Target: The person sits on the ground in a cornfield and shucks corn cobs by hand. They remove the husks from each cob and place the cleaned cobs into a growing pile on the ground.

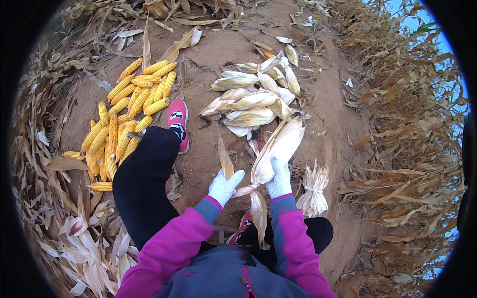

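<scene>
My right hand (279, 180), in a white knit glove, holds a corn ear in pale dry husk (278, 149) from its right side, near the stalk end. To its left my left hand (226, 186), gloved alike, grips a strip of dry brown husk (225, 158) that points up between thumb and fingers. Another dry leaf (259, 216) hangs down from the base of the ear. Just beyond the held ear lies a pile of unhusked corn ears (253, 100) on the soil. Husked yellow cobs (138, 100) are heaped at the left, beyond my bent knee.
A tied bundle of pale husks (313, 192) stands on the soil right of my right hand. Loose stripped husks (91, 257) lie at the lower left. Dry corn stalks (406, 149) line the right side, and dry leaves (41, 111) cover the left edge.
</scene>
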Available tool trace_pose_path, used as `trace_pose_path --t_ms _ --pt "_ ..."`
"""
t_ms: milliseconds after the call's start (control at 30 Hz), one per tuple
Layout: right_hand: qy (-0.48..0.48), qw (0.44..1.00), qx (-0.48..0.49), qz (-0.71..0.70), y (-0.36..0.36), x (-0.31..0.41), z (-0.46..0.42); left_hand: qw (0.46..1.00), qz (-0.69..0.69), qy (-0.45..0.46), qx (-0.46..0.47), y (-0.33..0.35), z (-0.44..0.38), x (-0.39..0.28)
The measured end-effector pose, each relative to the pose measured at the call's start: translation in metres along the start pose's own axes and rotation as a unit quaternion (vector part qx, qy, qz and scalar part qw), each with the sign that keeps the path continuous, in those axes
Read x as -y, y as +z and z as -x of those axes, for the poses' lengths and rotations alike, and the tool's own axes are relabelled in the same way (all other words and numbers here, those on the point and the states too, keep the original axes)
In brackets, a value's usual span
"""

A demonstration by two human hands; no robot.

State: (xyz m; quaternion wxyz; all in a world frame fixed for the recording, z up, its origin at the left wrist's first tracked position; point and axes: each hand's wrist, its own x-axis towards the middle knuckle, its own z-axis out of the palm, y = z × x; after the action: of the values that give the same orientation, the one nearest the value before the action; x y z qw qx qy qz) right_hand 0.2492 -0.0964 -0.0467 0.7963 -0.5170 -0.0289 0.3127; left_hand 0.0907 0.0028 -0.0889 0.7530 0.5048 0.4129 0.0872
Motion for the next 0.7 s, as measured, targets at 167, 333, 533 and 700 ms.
trace_pose_path --t_ms 167,333,533,700 --pt "0.097 0.991 0.087 -0.024 -0.005 -0.032 0.042 0.984 -0.094 0.145 -0.039 0.004 0.004 -0.024" --pt "0.173 0.967 0.153 -0.109 0.006 -0.032 0.057 0.981 0.159 0.104 -0.026 0.003 -0.002 -0.006" --pt "0.100 0.986 0.132 0.005 0.014 -0.026 0.053 0.987 0.088 0.126 -0.044 0.007 0.008 -0.018" --pt "0.129 0.987 0.074 0.056 0.018 -0.039 0.046 0.985 0.088 0.152 0.002 0.010 0.009 -0.009"
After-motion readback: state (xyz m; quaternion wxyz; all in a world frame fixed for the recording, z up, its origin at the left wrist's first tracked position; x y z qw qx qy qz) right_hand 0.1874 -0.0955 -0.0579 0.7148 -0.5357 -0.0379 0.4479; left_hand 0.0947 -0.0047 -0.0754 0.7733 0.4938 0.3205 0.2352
